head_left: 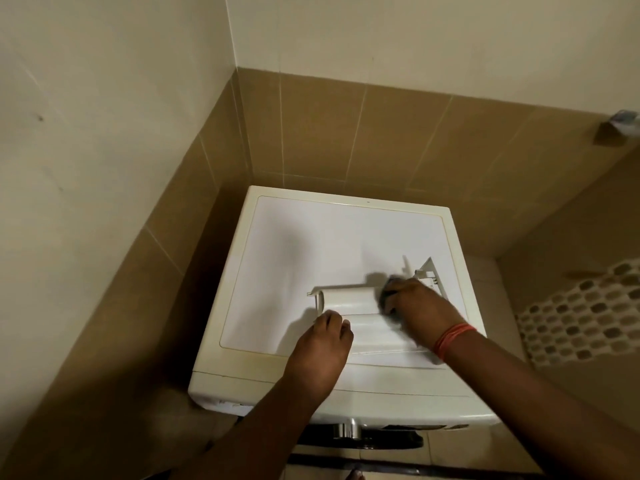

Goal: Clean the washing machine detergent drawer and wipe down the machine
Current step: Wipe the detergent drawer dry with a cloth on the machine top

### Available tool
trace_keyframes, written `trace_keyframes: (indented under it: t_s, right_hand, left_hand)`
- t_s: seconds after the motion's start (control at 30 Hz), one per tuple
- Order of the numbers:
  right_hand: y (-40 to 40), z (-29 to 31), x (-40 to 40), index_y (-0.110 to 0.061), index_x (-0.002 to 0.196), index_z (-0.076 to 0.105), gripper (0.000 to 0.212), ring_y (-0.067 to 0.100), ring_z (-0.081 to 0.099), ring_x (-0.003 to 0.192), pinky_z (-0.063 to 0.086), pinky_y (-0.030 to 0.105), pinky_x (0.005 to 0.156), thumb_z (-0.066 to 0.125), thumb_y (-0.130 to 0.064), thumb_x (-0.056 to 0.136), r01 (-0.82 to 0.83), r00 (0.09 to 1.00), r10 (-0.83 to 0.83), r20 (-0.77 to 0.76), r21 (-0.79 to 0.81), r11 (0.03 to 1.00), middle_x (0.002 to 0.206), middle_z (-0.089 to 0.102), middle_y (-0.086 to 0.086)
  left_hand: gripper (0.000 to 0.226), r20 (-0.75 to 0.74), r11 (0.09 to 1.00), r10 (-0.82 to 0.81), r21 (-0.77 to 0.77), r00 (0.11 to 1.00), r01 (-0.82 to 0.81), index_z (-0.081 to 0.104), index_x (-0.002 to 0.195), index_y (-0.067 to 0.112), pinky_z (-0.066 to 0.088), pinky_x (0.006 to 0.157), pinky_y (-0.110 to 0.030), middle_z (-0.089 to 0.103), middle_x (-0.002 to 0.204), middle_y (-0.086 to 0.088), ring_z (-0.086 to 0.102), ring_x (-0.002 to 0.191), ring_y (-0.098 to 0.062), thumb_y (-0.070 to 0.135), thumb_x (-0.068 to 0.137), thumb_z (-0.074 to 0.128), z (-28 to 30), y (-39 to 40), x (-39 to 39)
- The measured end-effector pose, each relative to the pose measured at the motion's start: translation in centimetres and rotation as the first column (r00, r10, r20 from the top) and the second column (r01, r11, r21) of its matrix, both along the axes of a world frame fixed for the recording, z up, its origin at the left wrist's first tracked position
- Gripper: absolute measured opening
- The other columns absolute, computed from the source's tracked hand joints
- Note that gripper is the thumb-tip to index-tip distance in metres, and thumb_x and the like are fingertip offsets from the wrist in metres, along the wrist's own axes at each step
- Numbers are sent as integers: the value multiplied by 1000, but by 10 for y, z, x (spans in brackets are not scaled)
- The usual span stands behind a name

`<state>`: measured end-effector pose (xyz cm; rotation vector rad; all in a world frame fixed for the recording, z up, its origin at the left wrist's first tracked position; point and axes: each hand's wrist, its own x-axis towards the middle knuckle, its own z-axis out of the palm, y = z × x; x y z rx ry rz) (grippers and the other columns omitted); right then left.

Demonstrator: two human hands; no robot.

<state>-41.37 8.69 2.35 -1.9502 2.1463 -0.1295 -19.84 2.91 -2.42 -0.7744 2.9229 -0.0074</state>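
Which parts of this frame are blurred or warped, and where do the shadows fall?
Head view: the right hand, gripping a dark cloth, is motion-smeared against the white plastic detergent drawer; the left hand is sharper; soft shadows fall leftward across the white washing machine top; wide-angle distortion bends the brown tiled walls.

Dim warm light, blurred hands, wide-angle bending

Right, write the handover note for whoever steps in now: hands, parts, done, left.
Left hand: holds the near end of the white plastic detergent drawer, steadying it.
Right hand: grips a dark cleaning pad, blurred, against the drawer.
The drawer lies out of its slot on the white washing machine top.
Done: drawer removed.
Left: finish the drawer, refit it, wipe the machine.
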Motion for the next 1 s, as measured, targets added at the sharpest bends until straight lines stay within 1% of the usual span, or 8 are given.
trace_keyframes:
  t_s: [0.23, 0.33, 0.47, 0.7, 0.83, 0.87, 0.93, 1.0]
  right_hand:
    - [-59, -8, 9, -13, 125, 55, 33, 38, 58, 107, 47, 40, 89, 42, -13, 95, 265, 938, -201, -281, 212, 941, 119, 60, 14]
    - [-97, -22, 34, -20, 114, 62, 27, 35, 59, 112, 47, 41, 97, 45, -22, 93, 210, 976, -181, -121, 303, 929, 120, 64, 11]
    - [-118, -16, 69, -17, 110, 69, 30, 24, 58, 111, 44, 28, 94, 45, -9, 94, 74, 971, -144, 191, 336, 939, 121, 65, 4]
    - [-60, -4, 7, -9, 119, 63, 32, 36, 59, 113, 49, 42, 95, 42, -10, 95, 319, 918, -207, -338, 320, 892, 120, 63, 15]
    - [-60, 15, 27, -9, 115, 66, 31, 36, 62, 108, 50, 39, 93, 47, -6, 92, 251, 965, -218, -144, 277, 928, 116, 66, 16]
    - [-59, 26, 30, -9, 115, 68, 31, 34, 62, 108, 50, 38, 93, 49, -5, 91, 252, 968, -246, -59, 271, 929, 115, 67, 15]
    - [-44, 46, 24, -12, 116, 69, 31, 31, 62, 106, 48, 35, 93, 53, -6, 90, 307, 943, -323, 84, 163, 938, 113, 67, 12]
    - [-22, 61, 5, -15, 107, 72, 26, 31, 61, 95, 50, 35, 85, 57, -7, 89, 399, 916, -389, 98, -116, 910, 102, 67, 11]
  left_hand:
    - [66, 21, 1000, -29, 9, 999, 28, 66, 114, 4, 56, 68, -30, 62, 109, -19, 63, 92, -29, 5, 50, 80, 3, 1, 0]
    - [63, 38, 998, -66, -11, 997, 67, 59, 123, 2, 56, 81, -34, 58, 117, -22, 59, 102, -33, 6, 62, 75, 0, 2, -1]
    - [67, 35, 999, -37, 5, 999, 36, 70, 113, 7, 57, 73, -30, 65, 109, -17, 65, 89, -28, 11, 49, 86, -1, 1, 1]
    - [53, 25, 998, -44, -46, 999, 46, 70, 104, 7, 52, 57, -28, 64, 100, -16, 62, 77, -26, 0, 53, 62, 4, 1, -1]
    - [54, 39, 998, -43, -36, 998, 44, 72, 101, 7, 50, 51, -29, 64, 97, -16, 63, 74, -26, -1, 51, 53, 8, 2, -1]
    - [57, 61, 998, -47, -26, 997, 48, 70, 106, 7, 53, 56, -31, 63, 102, -18, 63, 78, -27, -1, 52, 56, 12, 1, -2]
    - [59, 73, 996, -83, -19, 994, 85, 57, 125, 4, 50, 87, -43, 53, 121, -22, 58, 100, -35, 0, 67, 60, 15, 0, -5]
    - [46, 79, 997, -75, -10, 994, 76, 49, 131, 6, 24, 111, -54, 44, 133, -22, 45, 119, -41, 14, 86, 55, 18, -4, -13]
